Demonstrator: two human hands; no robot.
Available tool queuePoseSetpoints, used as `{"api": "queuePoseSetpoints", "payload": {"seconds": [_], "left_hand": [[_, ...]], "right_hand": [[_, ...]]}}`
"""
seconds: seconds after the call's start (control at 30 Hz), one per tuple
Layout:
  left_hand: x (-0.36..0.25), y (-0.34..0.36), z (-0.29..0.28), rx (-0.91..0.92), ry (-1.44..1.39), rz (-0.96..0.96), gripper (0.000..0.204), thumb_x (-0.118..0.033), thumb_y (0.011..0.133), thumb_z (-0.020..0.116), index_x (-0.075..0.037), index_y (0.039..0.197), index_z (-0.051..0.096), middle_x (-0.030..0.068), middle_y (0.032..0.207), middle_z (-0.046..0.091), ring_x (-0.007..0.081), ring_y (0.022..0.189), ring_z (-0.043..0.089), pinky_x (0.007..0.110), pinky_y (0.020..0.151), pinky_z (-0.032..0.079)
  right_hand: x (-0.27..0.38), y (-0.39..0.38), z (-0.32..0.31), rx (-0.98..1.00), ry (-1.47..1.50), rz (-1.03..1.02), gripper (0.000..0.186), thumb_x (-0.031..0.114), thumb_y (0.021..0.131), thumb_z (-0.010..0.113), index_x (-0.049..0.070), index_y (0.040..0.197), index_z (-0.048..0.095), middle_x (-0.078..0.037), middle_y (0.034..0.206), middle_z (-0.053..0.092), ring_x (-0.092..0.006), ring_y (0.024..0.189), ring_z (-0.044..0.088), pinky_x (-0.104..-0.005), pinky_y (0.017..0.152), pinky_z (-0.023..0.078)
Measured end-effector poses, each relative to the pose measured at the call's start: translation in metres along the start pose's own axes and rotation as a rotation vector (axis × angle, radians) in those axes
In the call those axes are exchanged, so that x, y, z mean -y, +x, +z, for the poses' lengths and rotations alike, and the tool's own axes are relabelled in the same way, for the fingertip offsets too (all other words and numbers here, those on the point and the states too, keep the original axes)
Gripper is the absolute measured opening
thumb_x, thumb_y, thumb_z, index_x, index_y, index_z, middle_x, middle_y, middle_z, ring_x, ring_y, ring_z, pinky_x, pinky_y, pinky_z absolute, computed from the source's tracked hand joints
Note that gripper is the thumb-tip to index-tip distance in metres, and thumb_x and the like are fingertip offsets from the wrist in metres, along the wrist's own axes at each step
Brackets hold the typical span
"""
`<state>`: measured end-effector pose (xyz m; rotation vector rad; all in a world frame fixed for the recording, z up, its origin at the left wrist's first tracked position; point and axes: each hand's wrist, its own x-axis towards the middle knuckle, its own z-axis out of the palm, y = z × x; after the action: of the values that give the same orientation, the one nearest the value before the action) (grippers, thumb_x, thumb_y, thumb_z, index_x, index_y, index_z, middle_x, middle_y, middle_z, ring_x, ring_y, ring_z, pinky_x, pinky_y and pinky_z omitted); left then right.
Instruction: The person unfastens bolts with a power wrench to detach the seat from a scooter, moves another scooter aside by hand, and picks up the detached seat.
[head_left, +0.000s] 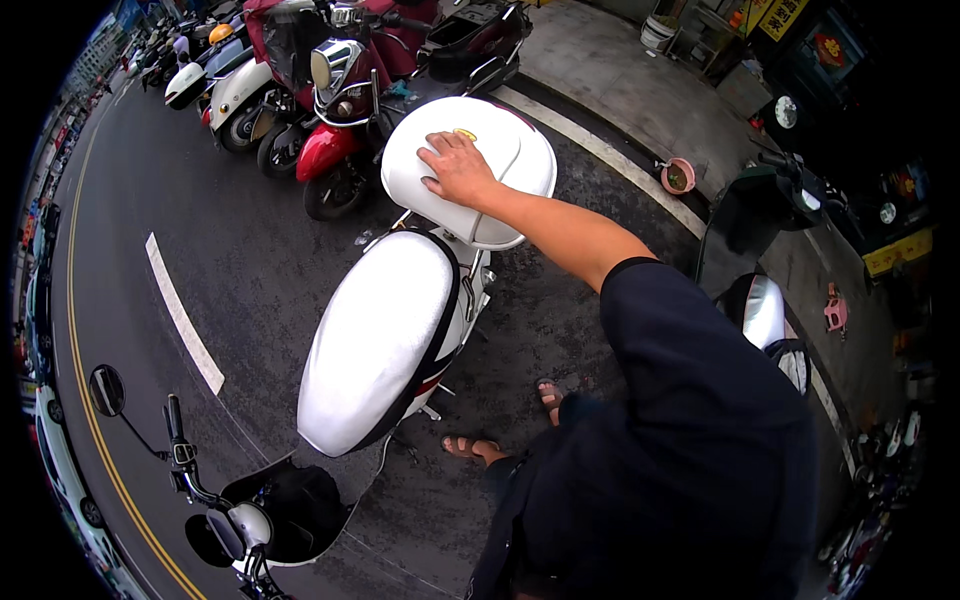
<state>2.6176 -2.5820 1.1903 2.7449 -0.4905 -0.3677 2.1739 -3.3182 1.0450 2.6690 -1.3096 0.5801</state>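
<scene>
My right hand rests on the rounded lid of a white scooter top box, fingers spread and pressed lightly on its surface. A small yellow emblem shows just beyond the fingertips. The box sits behind the seat of a parked scooter, which has a shiny silver-white cover with dark sides. Toward the lower left are the scooter's handlebar, a round mirror and the dark footwell. My left hand is out of the picture.
A red scooter and several others stand parked beyond the box. To the right are a dark green scooter, a pink flowerpot and a white kerb line. The road runs along the left, with cars at its far side.
</scene>
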Motion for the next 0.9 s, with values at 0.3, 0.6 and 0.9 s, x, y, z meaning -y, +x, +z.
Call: {"api": "queuePoseSetpoints", "payload": {"seconds": [0.3, 0.6, 0.9], "left_hand": [[-0.123, -0.140, 0.119, -0.177, -0.328, -0.028, 0.034, 0.004, 0.069, 0.065, 0.008, 0.102, 0.060, 0.0110, 0.087, 0.060, 0.0206, 0.073, 0.051, 0.036, 0.066, 0.041], [-0.358, -0.236, 0.299, -0.357, 0.144, -0.367, 0.040, -0.026, 0.068, 0.072, 0.004, 0.094, 0.066, 0.0222, 0.091, 0.066, 0.0361, 0.081, 0.061, 0.044, 0.076, 0.047], [-0.525, -0.245, 0.430, -0.400, -0.027, -0.396, 0.055, -0.022, 0.066, 0.068, 0.006, 0.112, 0.058, 0.0237, 0.105, 0.057, 0.0358, 0.091, 0.056, 0.041, 0.083, 0.043]], "right_hand": [[-0.195, -0.008, 0.002, -0.020, -0.002, -0.002, 0.048, 0.036, 0.076, 0.066, 0.012, 0.115, 0.052, -0.014, 0.125, 0.046, -0.0305, 0.121, 0.041, -0.0453, 0.103, 0.029], [-0.397, 0.041, 0.035, -0.017, -0.007, -0.034, 0.051, 0.035, 0.075, 0.067, 0.012, 0.117, 0.052, -0.014, 0.125, 0.045, -0.0302, 0.121, 0.039, -0.0443, 0.105, 0.026], [-0.595, 0.109, 0.066, 0.044, -0.036, 0.012, 0.051, 0.039, 0.075, 0.067, 0.016, 0.118, 0.052, -0.011, 0.125, 0.044, -0.0277, 0.123, 0.037, -0.0489, 0.104, 0.022]]}}
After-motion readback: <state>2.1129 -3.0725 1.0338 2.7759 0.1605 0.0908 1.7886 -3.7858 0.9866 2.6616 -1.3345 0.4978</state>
